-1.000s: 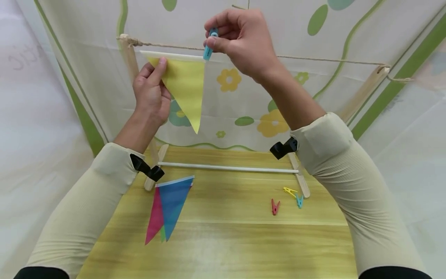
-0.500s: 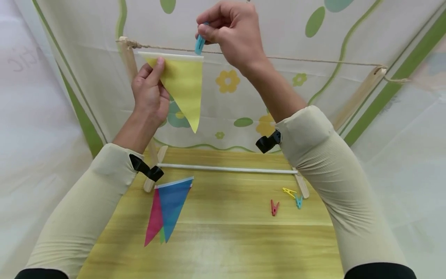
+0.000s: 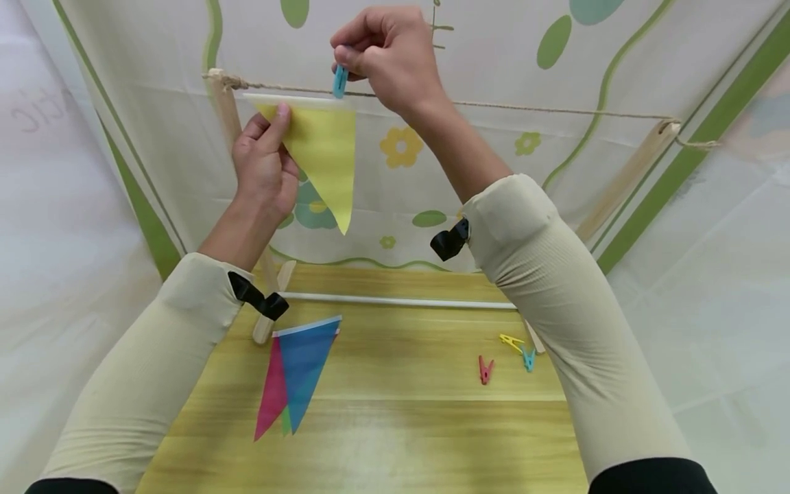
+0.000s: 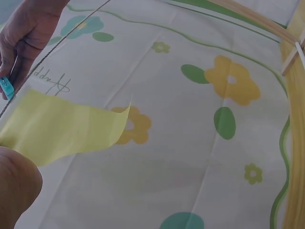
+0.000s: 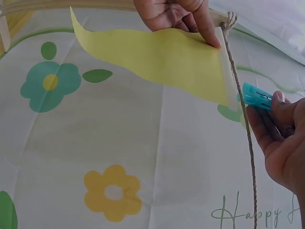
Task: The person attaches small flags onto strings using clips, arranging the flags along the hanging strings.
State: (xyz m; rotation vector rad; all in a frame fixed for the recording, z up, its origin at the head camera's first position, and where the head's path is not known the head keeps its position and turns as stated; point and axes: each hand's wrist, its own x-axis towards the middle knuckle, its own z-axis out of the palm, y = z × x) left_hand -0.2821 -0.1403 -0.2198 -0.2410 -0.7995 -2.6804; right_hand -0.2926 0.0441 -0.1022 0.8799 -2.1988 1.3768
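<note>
Yellow flag [image 3: 327, 158] and blue clip [image 3: 339, 82] at the rope [image 3: 524, 108]

The left hand [image 3: 267, 165] pinches the flag near its white top edge, thumb in front, so the point hangs down just beside the rope. The right hand [image 3: 395, 62] pinches the clip, its tip at the rope; whether it bites there, I cannot tell. On the desk [image 3: 432, 439], a blue flag [image 3: 310, 363] overlaps a pink flag [image 3: 270, 401], near the left post's foot [image 3: 262, 331]. Well apart, to the right, lie a red clip [image 3: 485, 370], a yellow clip [image 3: 509, 341] and a second blue clip [image 3: 529, 361].

PLACE: curtained booth [image 3: 728, 274] | SIGNS: floral cloth backdrop [image 3: 395, 195], pale side sheets [image 3: 74, 226], woodgrain tabletop [image 3: 420, 432] | ROOM: unclear
</note>
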